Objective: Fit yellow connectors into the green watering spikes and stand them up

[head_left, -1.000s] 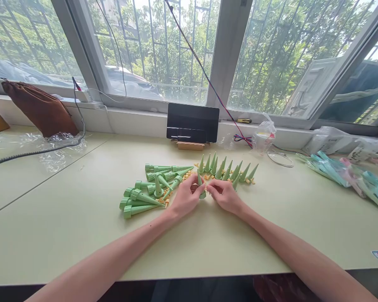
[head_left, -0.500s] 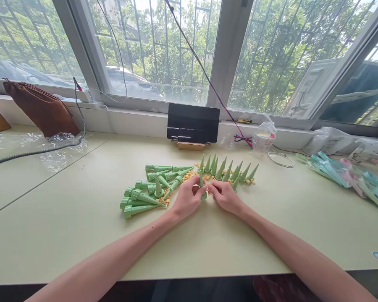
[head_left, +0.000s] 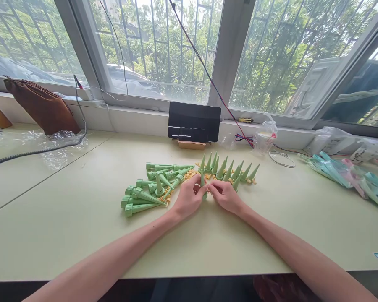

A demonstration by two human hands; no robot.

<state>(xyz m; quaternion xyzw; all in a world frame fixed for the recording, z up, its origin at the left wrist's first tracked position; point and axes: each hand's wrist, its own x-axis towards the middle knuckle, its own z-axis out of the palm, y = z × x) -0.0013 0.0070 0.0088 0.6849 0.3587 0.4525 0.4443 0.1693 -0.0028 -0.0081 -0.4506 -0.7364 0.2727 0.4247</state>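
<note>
My left hand (head_left: 190, 196) is closed round a green plastic spike (head_left: 202, 178), which stands upright with its tip pointing up. Close on its right, my right hand (head_left: 226, 196) has thumb and finger pinched at the side of that spike; what they pinch is too small and covered to make out. Left of my hands lies a pile of green spikes (head_left: 141, 195) with ribbed caps, most on their sides. Small yellow-orange plastic pieces (head_left: 190, 175) are scattered behind my left hand. Beyond my right hand, several green spikes (head_left: 222, 168) stand upright with yellow pieces at their bases.
A black tablet (head_left: 194, 121) leans on a stand at the back. Plastic packets of coloured items (head_left: 337, 170) lie at the right. A brown pouch (head_left: 45, 107), crumpled clear wrap (head_left: 55, 153) and a dark cable (head_left: 34, 152) are at the left. A cup in a bag (head_left: 266, 136) stands by the window.
The view has shifted very slightly. Both hands stay together at the upright spike, with hardly any visible movement of the fingers.
</note>
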